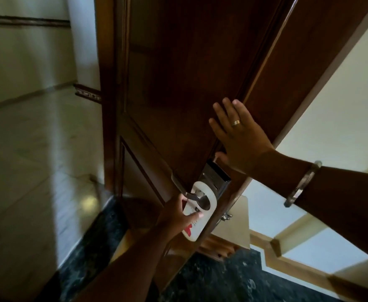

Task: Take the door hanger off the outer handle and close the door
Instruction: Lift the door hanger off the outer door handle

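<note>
A dark wooden door [178, 83] stands open, its outer face turned to me. On its silver lever handle [189, 194] hangs a white door hanger [205, 205] with a red mark near its lower end. My left hand [176, 214] pinches the hanger's lower part, just under the handle. The hanger's loop still sits around the handle. My right hand [237, 136] lies flat on the door near its edge, fingers spread, just above the metal lock plate [213, 177].
A pale tiled corridor floor [37, 160] stretches away on the left. Dark marble threshold [211, 277] lies below the door. A cream wall [331, 127] and wooden skirting [272, 243] are on the right, behind the door edge.
</note>
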A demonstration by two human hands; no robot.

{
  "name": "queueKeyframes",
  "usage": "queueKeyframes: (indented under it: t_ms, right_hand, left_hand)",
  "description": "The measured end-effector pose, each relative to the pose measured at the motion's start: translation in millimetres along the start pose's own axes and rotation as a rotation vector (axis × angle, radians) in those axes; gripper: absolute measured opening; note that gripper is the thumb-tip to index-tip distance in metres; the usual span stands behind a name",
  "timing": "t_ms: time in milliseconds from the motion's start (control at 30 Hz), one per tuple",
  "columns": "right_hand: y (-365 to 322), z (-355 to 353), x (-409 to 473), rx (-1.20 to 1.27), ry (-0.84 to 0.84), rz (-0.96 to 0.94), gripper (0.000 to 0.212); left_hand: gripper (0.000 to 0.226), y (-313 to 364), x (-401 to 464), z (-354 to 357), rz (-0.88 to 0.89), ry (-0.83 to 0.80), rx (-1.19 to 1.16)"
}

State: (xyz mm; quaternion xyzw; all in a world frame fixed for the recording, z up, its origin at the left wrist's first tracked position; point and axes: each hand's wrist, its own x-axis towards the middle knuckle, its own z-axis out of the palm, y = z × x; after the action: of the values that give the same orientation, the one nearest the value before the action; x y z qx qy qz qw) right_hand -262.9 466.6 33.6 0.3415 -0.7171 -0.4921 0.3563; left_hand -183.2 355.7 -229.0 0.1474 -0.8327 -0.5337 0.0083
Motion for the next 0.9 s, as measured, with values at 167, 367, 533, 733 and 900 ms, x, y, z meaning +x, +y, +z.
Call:
queueKeyframes:
  t_ms: [167,367,533,733,900]
  right_hand:
    - [-19.4,4.0,-3.3,0.022,-0.036,-0.012,0.086]
    - [-23.5,11.6,-2.5,0.046,-0.033,-0.017,0.082]
    - [-20.9,18.5,-1.3,0.096,-0.047,-0.014,0.083]
    - [-20.0,29.0,-0.6,0.137,-0.045,-0.009,0.083]
    - [-20.6,32.3,0.4,0.151,-0.075,0.008,0.082]
  left_hand:
    - [0.060,-6.9,17.7,-14.3,-0.010,-0.087,-0.134]
    - [0.015,-9.3,26.7,-66.8,0.004,-0.324,-0.380]
    - [0.029,-3.2,46.3,-119.4,-0.040,-0.495,-0.292]
    - [0.023,1.4,77.7,-151.1,-0.069,-0.477,-0.161]
    - [0.022,-11.1,82.4,-167.5,-0.032,-0.288,-0.211]
